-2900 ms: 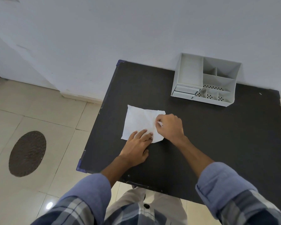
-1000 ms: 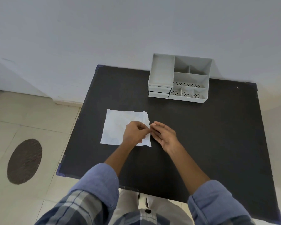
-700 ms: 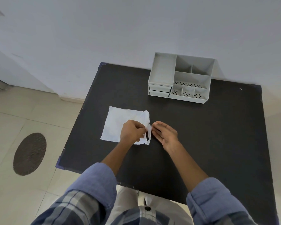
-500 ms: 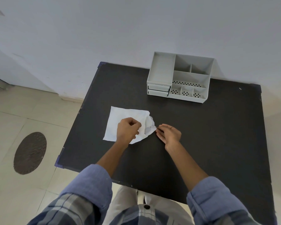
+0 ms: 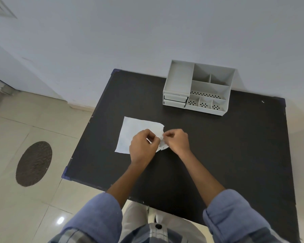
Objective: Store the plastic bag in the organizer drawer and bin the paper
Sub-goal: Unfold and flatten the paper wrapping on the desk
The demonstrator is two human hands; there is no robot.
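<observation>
A thin white sheet (image 5: 132,132) lies flat on the black table (image 5: 218,155), left of centre. Its right edge is lifted and crumpled. My left hand (image 5: 143,146) is closed on that raised part, thumb and fingers pinched together. My right hand (image 5: 176,141) pinches the same edge from the right, the two hands almost touching. I cannot tell whether the sheet is the paper, the plastic bag, or both layered. The grey organizer (image 5: 179,79) stands at the back of the table against the wall, with two small drawers (image 5: 175,100) at its lower left, both pushed in.
The organizer has several open compartments, all with nothing in them. The table's left edge drops to a tiled floor with a round dark cover (image 5: 33,163). No bin is in view.
The sheet's right edge has been lifted off the table. My left hand closed into a fist on it, and my right hand went from flat beside it to pinching the same edge.
</observation>
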